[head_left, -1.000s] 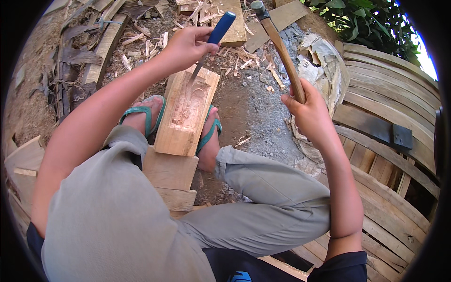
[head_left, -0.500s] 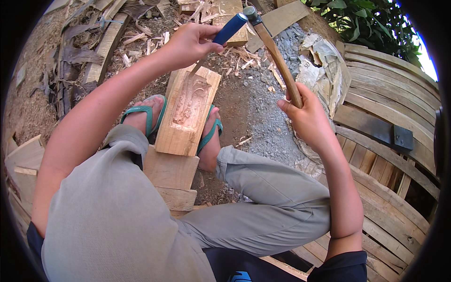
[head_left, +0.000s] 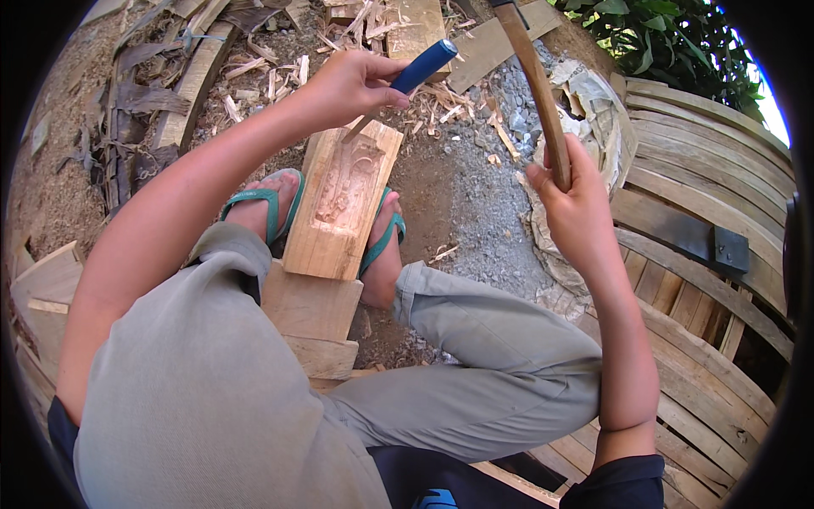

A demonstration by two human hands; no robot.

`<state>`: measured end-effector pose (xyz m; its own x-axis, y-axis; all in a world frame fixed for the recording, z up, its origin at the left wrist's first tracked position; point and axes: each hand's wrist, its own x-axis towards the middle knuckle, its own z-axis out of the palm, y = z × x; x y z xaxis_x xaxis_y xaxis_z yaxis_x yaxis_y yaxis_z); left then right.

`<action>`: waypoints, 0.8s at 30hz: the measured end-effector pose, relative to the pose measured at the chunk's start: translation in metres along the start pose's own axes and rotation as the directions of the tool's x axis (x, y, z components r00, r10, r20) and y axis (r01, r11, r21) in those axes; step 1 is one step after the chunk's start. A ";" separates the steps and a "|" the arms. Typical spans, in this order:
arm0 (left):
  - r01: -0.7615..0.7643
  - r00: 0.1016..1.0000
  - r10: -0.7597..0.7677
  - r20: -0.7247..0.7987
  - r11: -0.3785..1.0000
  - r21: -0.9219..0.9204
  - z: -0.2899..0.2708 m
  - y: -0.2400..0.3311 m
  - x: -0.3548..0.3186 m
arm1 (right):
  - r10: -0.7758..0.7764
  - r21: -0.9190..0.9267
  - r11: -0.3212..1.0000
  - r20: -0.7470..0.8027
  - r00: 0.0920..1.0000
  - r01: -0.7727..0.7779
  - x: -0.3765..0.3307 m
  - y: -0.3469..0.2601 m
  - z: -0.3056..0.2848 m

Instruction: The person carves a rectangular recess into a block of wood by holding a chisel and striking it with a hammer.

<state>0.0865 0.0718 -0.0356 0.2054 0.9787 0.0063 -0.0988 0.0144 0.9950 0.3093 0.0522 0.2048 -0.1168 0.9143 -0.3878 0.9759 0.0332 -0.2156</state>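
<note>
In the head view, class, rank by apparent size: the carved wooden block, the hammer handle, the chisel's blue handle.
1. Carved wooden block
2. Hammer handle, though it runs out of frame
3. Chisel's blue handle

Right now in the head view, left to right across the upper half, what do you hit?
Dark bark strips → left hand → blue-handled chisel → wooden hammer handle → right hand → curved wooden slats. The carved wooden block sits below the left hand, so it is left out of the order.

rough wood block (head_left: 339, 204), wood hammer handle (head_left: 538, 85)
</note>
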 end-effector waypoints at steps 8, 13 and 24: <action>0.015 1.000 -0.015 0.005 1.000 -0.008 -0.007 -0.014 0.002 | -0.039 -0.086 0.996 -0.166 0.985 0.025 -0.003 -0.015 -0.005; 0.054 0.998 -0.054 0.025 0.999 0.004 0.000 -0.007 0.004 | -0.067 -0.200 0.978 -0.068 0.995 0.052 -0.005 -0.001 0.006; 0.011 1.000 -0.011 0.014 1.000 -0.005 0.002 -0.014 0.002 | -0.012 -0.117 0.993 -0.045 0.999 0.006 -0.003 -0.004 0.007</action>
<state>0.0902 0.0736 -0.0495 0.2205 0.9754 -0.0034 -0.1015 0.0264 0.9945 0.3044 0.0469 0.2001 -0.1197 0.9312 -0.3443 0.9900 0.0860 -0.1116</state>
